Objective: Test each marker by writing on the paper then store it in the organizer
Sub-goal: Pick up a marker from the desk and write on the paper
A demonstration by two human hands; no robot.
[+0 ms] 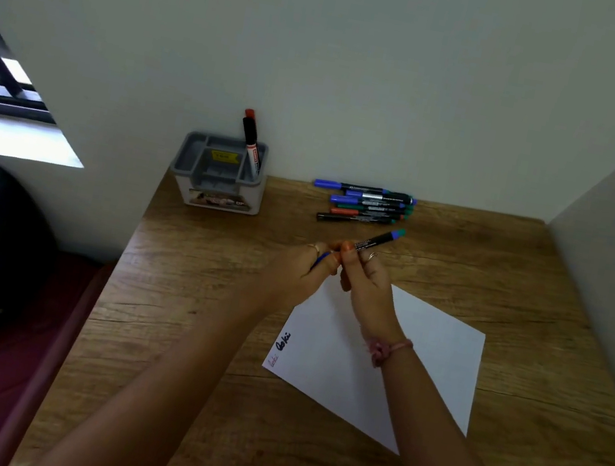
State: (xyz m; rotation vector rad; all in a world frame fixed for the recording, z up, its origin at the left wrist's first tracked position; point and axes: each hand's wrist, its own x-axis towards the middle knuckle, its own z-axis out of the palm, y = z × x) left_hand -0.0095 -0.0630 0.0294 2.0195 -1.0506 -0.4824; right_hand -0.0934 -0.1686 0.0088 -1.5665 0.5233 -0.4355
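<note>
Marker [376, 241] held over the wooden tabletop [530, 313], above the far corner of the paper [435, 362]. Right hand [365, 280], its grip closed around the black barrel near the lower end; barrel slants up and to the right, ending in a blue and green tip section. Left hand [301, 268], its grip closed on a blue piece at the marker's lower end, which looks like the cap; whether it is on or off the marker cannot be told. Both hands meet there, fingertips touching. White print on the barrel, too small to read.

Paper: white sheet, lying flat and turned diagonally, with one short word in black and one in faint red near its left corner; neither is legible.

Organizer [219, 176]: grey plastic box with several compartments, standing at the far left corner of the tabletop against the wall; yellow sticker inside, pictured label on its front, text unreadable. Two markers stand in its right rear compartment, one black-capped [250, 140], one red-capped [249, 113].

Loose markers [364, 206]: a row lying side by side near the wall, black barrels with blue, green, red and black caps.

Tabletop: brown wood grain, matte.
</note>
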